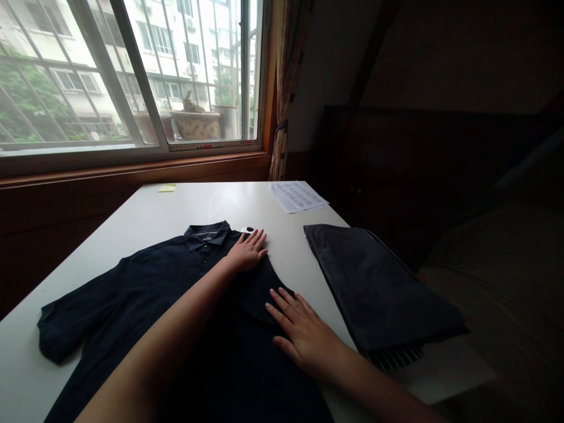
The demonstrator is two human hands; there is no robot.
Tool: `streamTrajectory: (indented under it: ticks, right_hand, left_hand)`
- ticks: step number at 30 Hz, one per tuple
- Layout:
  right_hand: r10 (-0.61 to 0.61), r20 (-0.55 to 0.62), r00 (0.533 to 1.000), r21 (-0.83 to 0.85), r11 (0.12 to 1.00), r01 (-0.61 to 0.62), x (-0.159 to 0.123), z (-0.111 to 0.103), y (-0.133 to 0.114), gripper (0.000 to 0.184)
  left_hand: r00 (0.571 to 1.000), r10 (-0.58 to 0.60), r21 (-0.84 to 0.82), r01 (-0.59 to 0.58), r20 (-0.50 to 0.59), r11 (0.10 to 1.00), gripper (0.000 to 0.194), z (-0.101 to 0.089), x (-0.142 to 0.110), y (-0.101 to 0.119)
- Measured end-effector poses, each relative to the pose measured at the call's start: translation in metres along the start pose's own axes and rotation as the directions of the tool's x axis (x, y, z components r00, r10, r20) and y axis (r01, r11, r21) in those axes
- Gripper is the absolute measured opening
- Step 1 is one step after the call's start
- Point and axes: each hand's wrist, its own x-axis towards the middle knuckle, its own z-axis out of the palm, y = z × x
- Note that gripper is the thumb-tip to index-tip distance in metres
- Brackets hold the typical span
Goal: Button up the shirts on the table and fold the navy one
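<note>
A dark navy polo shirt [145, 294] lies spread face up on the white table, its collar toward the window and one short sleeve stretched out to the left. My left hand [249, 251] rests flat with fingers spread on the shirt's right shoulder, just beside a small white and black object [248, 230] at the shirt's edge. Lower down, my right hand [299, 329] lies open on the right side of the shirt, where that sleeve appears folded inward over the body. My left forearm crosses the shirt front and hides part of it.
Folded dark trousers [379, 282] lie at the table's right side, with a striped piece [396, 357] under their near end. Printed sheets [297, 196] and a yellow note [167, 188] are at the far edge of the white table [220, 200]. A barred window [198, 70] and curtain [282, 135] stand behind.
</note>
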Motion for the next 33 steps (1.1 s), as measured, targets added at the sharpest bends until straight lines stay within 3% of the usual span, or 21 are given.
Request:
streamTrajectory:
  ticks: [6, 13, 18, 23, 26, 33]
  right_hand:
    - [-0.010, 0.020, 1.000, 0.041, 0.999, 0.009, -0.017, 0.001, -0.013, 0.066]
    - [-0.023, -0.012, 1.000, 0.059, 0.998, 0.024, -0.025, 0.002, -0.013, 0.065]
    - [0.002, -0.065, 0.998, 0.053, 0.999, 0.001, -0.027, 0.007, -0.011, 0.065]
    - [-0.006, -0.079, 0.997, 0.051, 0.999, 0.010, -0.027, 0.010, -0.012, 0.067]
    - [-0.005, -0.075, 0.997, 0.048, 0.999, 0.009, -0.028, 0.009, -0.013, 0.067]
    - [0.000, -0.082, 0.997, 0.053, 0.999, 0.004, -0.028, 0.007, -0.014, 0.066]
  left_hand:
    - [0.997, -0.016, -0.013, 0.015, -0.071, 1.000, 0.061, -0.001, -0.001, 0.002]
    - [0.981, 0.003, -0.026, -0.008, -0.192, 1.000, 0.055, -0.028, -0.022, 0.018]
    - [0.978, 0.164, -0.052, -0.171, -0.127, 0.984, 0.057, -0.037, -0.067, 0.052]
    - [0.990, 0.136, -0.045, -0.137, -0.022, 0.990, 0.065, -0.024, -0.096, 0.068]
    - [0.998, 0.066, -0.031, -0.066, -0.008, 0.997, 0.068, -0.017, -0.085, 0.062]
    - [0.995, -0.098, -0.013, 0.098, 0.002, 0.995, 0.070, -0.007, -0.031, 0.032]
